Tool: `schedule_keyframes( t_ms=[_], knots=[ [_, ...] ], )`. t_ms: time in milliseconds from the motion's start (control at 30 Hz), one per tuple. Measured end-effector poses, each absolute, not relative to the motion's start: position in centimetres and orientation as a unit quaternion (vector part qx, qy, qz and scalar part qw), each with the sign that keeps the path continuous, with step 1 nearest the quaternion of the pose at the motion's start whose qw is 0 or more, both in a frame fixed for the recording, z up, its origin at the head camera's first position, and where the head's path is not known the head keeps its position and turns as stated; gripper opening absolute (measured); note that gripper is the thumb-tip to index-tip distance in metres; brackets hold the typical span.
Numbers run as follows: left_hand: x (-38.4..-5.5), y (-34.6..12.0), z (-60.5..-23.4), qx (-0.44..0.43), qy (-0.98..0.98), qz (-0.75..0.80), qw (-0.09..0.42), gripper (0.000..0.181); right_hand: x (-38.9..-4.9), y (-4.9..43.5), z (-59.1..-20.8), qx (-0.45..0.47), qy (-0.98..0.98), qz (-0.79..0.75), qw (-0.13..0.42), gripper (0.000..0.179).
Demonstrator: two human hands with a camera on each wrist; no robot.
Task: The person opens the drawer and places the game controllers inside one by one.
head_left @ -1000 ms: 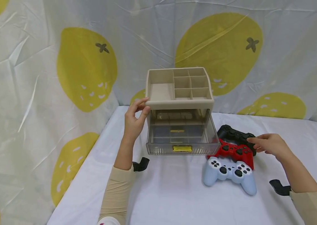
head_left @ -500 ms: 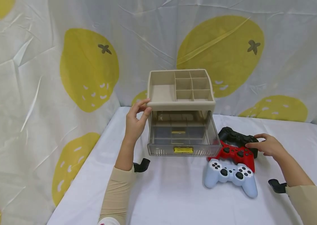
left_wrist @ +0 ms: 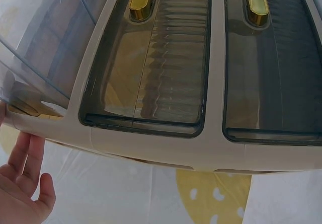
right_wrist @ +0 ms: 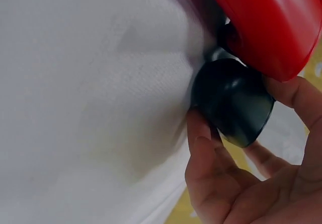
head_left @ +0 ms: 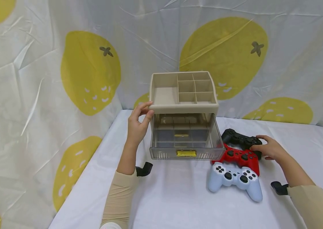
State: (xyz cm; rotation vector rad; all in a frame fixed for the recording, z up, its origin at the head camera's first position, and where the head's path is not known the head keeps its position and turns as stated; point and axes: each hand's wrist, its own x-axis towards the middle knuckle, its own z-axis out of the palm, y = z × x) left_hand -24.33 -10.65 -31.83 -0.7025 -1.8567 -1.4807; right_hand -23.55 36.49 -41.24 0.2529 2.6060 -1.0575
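Note:
A beige desktop organizer (head_left: 164, 108) stands at the back centre, its clear top drawer (head_left: 161, 154) pulled out, with a gold handle (head_left: 186, 153). My left hand (head_left: 138, 127) touches the organizer's left front corner with extended fingers; the left wrist view shows fingertips (left_wrist: 34, 146) against its side. To the right, three game controllers overlap: black (head_left: 237, 138) at the back, red (head_left: 240, 156) in the middle, light blue (head_left: 233, 176) in front. My right hand (head_left: 273, 149) grips the black controller's right handle (right_wrist: 231, 100) between thumb and fingers, close under the red one.
Lower smoky drawers with gold handles (left_wrist: 256, 5) are closed beneath the open one. Divided compartments (head_left: 196, 86) top the organizer. A white cloth (head_left: 178, 197) covers the table, and a lemon-print curtain (head_left: 150, 38) hangs right behind it.
My right hand has moved slightly left and closed its thumb and fingers on the black controller's handle. My left hand stays at the organizer's corner. The view has shifted slightly.

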Motion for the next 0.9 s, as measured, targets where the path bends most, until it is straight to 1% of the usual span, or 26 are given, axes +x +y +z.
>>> schedule_keyframes(
  t_ms=[600, 900],
  knots=[
    [-24.2, -10.7, -31.8, -0.265, -0.713, -0.562, 0.324, 0.029, -25.1, 37.6, -42.4, 0.047, 0.903, -0.384, 0.188, 0.087],
    [-24.2, -10.6, -31.8, -0.265, -0.712, -0.564, 0.324, 0.028, -25.1, 38.1, -43.0, 0.035, 0.905, -0.392, 0.162, 0.082]
  ],
)
